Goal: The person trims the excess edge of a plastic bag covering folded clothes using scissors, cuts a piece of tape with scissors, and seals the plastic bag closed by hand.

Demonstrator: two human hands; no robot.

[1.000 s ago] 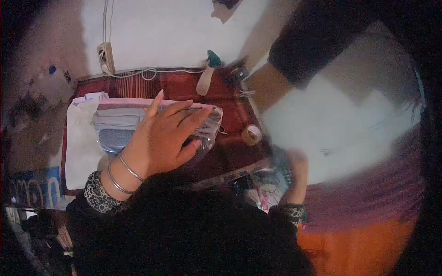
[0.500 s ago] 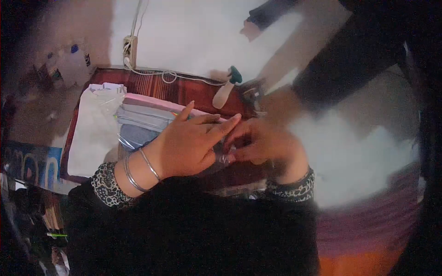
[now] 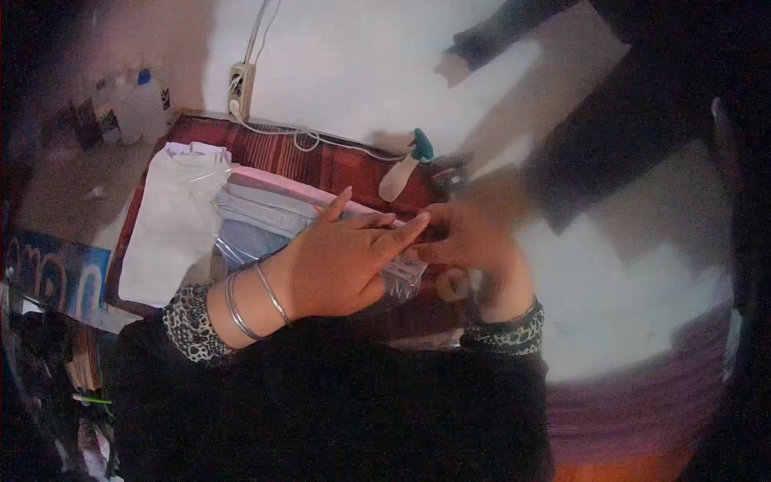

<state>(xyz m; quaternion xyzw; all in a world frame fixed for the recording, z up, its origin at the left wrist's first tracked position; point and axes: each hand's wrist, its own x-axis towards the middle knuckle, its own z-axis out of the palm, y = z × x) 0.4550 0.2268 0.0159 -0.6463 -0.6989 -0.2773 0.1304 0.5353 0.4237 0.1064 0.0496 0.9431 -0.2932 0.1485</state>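
A packet of folded grey-blue clothing (image 3: 253,229) in a clear plastic bag (image 3: 404,279) lies in front of me. My left hand (image 3: 341,261), with bangles at the wrist, rests across it, fingers stretched out. At the bag's crinkled right end my right hand (image 3: 474,241) is closed, thumb and fingers pinching near the plastic; motion blur softens it. Both hands' fingertips nearly meet. Below my right palm is a round, ring-like thing (image 3: 454,284), too blurred to name. A pink folded edge (image 3: 285,185) shows behind the packet.
White folded garments (image 3: 169,225) are stacked at the left on a dark red patterned cloth (image 3: 265,149). A spray bottle (image 3: 399,175) with a green head lies behind my hands. A power strip (image 3: 241,92) trails a white cable. Another person's hand (image 3: 454,68) and dark sleeve are at the upper right.
My right fingers have opened out slightly from a tighter curl, and more crinkled plastic shows beneath them. My left hand stays on the packet. The whole view has shifted a little.
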